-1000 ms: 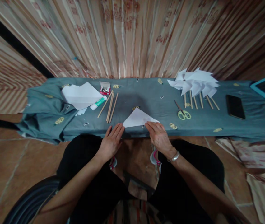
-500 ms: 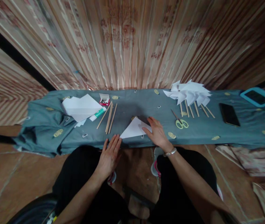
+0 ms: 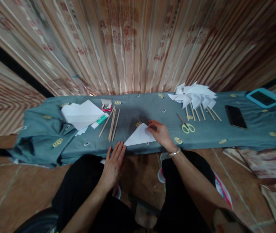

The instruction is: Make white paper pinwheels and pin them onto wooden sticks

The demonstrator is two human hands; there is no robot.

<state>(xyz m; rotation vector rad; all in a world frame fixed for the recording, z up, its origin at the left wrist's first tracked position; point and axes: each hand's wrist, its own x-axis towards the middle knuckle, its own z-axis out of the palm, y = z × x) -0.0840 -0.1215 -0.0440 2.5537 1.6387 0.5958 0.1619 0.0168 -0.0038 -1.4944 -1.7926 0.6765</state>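
Left hand (image 3: 113,166): flat and stretched out, gripping nothing, its fingertips at the left corner of the folded paper
Right hand (image 3: 161,134): thumb and fingers bent at the right side of the folded paper; cannot tell whether they pinch it
Bracelet (image 3: 174,152): silver-coloured, around the right wrist
Folded paper (image 3: 139,136): a white triangle lying near the front edge of the counter, between the two hands, its point away from the person
Sticks (image 3: 112,124): a few thin wooden ones, loosely side by side, left of the folded paper
Glue stick (image 3: 100,120): green and white, lying between the sticks and the paper sheets
Red box (image 3: 106,105): lid up, small shiny pieces inside, behind the glue stick
Paper sheets (image 3: 82,113): white, piled and overlapping at the left
Scissors (image 3: 188,128): green handles towards the person, right of the right hand
Pinwheels (image 3: 196,95): white paper on wooden sticks, overlapping in a row behind the scissors
Phone (image 3: 235,117): black, lying right of the pinwheels
Tablet (image 3: 264,98): dark screen in a light-blue frame, beyond the phone
Counter (image 3: 201,144): draped in a grey-blue cloth (image 3: 40,136) with yellow prints
Curtain (image 3: 118,64): striped and patterned, hanging behind the counter
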